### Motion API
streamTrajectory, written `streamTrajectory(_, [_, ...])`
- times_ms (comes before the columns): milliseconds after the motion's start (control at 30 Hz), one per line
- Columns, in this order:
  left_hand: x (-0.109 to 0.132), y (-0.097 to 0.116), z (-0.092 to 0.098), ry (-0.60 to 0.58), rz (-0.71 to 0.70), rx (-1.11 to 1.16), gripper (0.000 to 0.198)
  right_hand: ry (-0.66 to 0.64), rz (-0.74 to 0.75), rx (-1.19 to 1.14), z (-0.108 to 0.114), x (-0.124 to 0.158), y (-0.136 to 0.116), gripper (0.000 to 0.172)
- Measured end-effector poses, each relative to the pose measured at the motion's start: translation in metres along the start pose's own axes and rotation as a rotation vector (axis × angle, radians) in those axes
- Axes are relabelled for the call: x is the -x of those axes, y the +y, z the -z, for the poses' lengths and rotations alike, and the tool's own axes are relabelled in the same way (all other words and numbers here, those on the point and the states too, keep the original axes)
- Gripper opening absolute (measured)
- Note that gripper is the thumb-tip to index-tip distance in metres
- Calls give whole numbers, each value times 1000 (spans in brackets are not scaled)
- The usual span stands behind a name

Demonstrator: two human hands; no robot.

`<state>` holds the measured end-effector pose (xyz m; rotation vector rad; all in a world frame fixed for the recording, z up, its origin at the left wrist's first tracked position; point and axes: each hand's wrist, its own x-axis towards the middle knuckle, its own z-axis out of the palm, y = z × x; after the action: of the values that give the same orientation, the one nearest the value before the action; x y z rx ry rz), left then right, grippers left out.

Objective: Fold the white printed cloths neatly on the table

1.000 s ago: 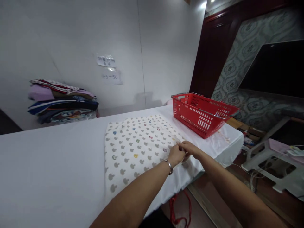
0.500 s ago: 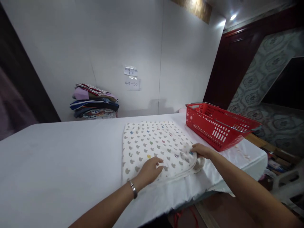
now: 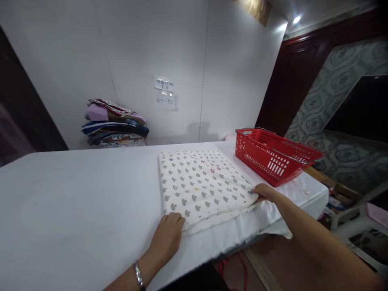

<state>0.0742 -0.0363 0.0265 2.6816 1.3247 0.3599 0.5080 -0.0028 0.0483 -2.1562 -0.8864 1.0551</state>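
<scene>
A white blanket printed with grey and a few coloured mushroom-like shapes lies folded into a rough square on the white-covered table. Its layered edge faces me. My left hand, with a metal bracelet on the wrist, is closed on the blanket's near left corner. At the near right corner, my right hand pinches the fabric between thumb and fingers. The undersides of both hands are hidden.
A red plastic basket with metal handles stands at the right, just past the blanket. Folded clothes are stacked at the back left against a white wall bearing paper labels. A pale stool stands beyond the right edge.
My left hand has moved from above the blanket's front to its near left corner and closed on it. The right corner, bunched before, now lies flatter in my right hand.
</scene>
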Motion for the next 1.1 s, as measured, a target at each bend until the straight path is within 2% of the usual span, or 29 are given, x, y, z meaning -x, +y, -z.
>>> streamTrajectory(100, [4, -4, 5, 8, 43, -33, 30, 30, 19, 61, 4, -5, -7, 16])
streamTrajectory(267, [7, -3, 6, 147, -16, 35, 29, 57, 62, 125, 11, -5, -4, 15])
streamTrajectory(400, [9, 0, -2, 51, -7, 36, 29, 90, 7, 303, 5, -3, 6, 15])
streamTrajectory(600, [20, -2, -9, 94, 157, 37, 30, 173, -8, 569, 5, -12, 8, 9])
streamTrajectory(700, [27, -2, -11, 79, 268, 95, 26, 208, 13, 650, 5, -12, 8, 14])
streamTrajectory(833, [34, 3, -14, 51, 393, 171, 32, 177, 56, 688, 0, -10, 12, 12])
streamTrajectory(933, [35, 5, -13, 16, 440, 196, 37, 120, 50, 634, 0, -12, 19, 14])
streamTrajectory(1000, [35, 2, -10, -21, 465, 200, 41, 129, 54, 411, 1, -13, 22, 11])
streamTrajectory(1100, [36, -7, -3, -67, 500, 242, 43, 134, 56, 67, 4, -7, 21, 29])
